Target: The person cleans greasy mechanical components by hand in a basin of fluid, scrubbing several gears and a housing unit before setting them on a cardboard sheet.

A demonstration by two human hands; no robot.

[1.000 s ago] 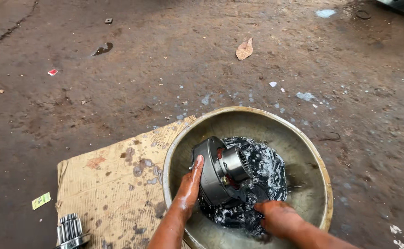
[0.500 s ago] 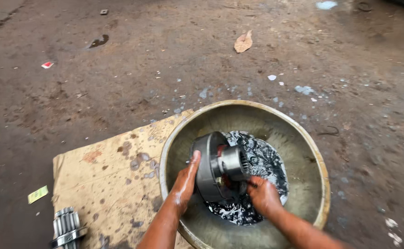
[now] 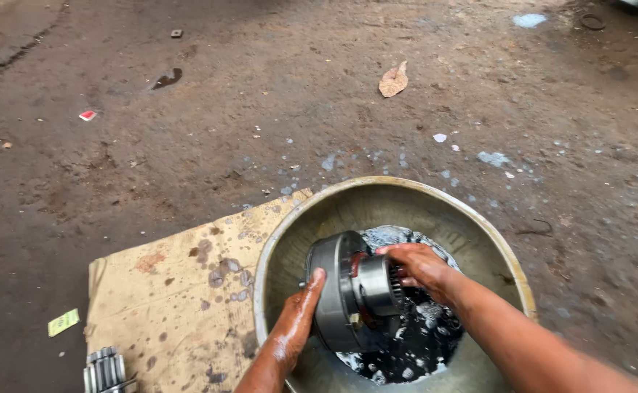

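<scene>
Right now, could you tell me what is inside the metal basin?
The metal basin holds dark, foamy liquid and a round metal part, gripped by the left hand and right hand. The part's underside and basin floor are hidden.

grey round metal drum part (image 3: 348, 291) with toothed hub, on edge, wet, in dark liquid.

You have one view only, from the camera on your head, tilted steeply down and forward over the stained brown dirt floor (image 3: 275, 94). It sits close: the wide, round, dull metal basin (image 3: 508, 255) fills the lower right, its near rim cut by the bottom edge, and the flattened brown cardboard sheet (image 3: 166, 291) fills the lower left.
</scene>
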